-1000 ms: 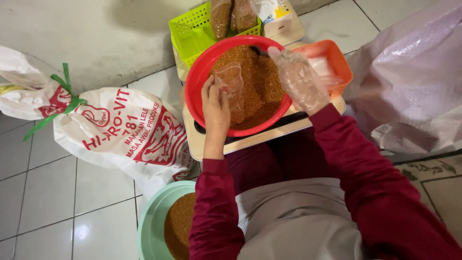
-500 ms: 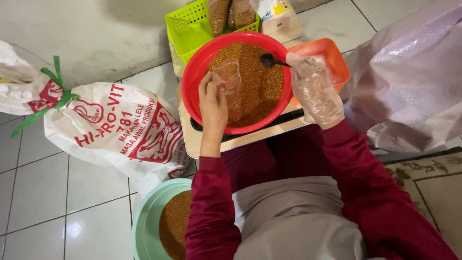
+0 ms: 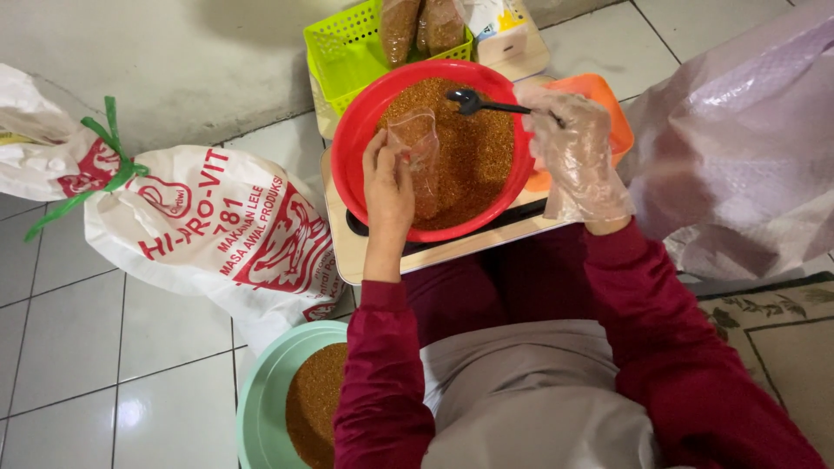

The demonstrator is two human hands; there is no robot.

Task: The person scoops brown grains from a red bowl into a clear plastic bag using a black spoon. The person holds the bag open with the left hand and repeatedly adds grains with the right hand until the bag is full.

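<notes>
- Fingers of the left hand (image 3: 388, 187) are pinched together on the rim of a small clear plastic pouch (image 3: 417, 152), holding it open and upright over the grain.
- Fingers of the right hand (image 3: 575, 152), inside a loose clear plastic glove, are clamped on the handle of a dark metal spoon (image 3: 473, 102).
- That spoon has changed most: a second ago the gloved hand was low over the grain, and now the bowl of the spoon is raised at the far side of the basin, apart from the pouch mouth.
- I judge this a scoop on its way to the pouch, which already holds some grain in its lower part.
- Both hands work over a round red plastic basin (image 3: 358, 148) filled with reddish-brown pellets (image 3: 473, 165); it has stayed put on a pale, flat board (image 3: 340, 243) just in front of the person's knees.
- Touching the basin's right side is an orange plastic tray (image 3: 608, 113).
- Just beyond the basin, a lime-green plastic basket (image 3: 339, 52) holds filled pouches.
- Left of the board lies a large white woven sack with red print (image 3: 208, 234), tied with green string.
- Nearest, beside the left sleeve, sits a mint-green round bowl (image 3: 265, 391) with more pellets.
- At right, a pale pink plastic sack (image 3: 738, 148) slumps on the floor.
</notes>
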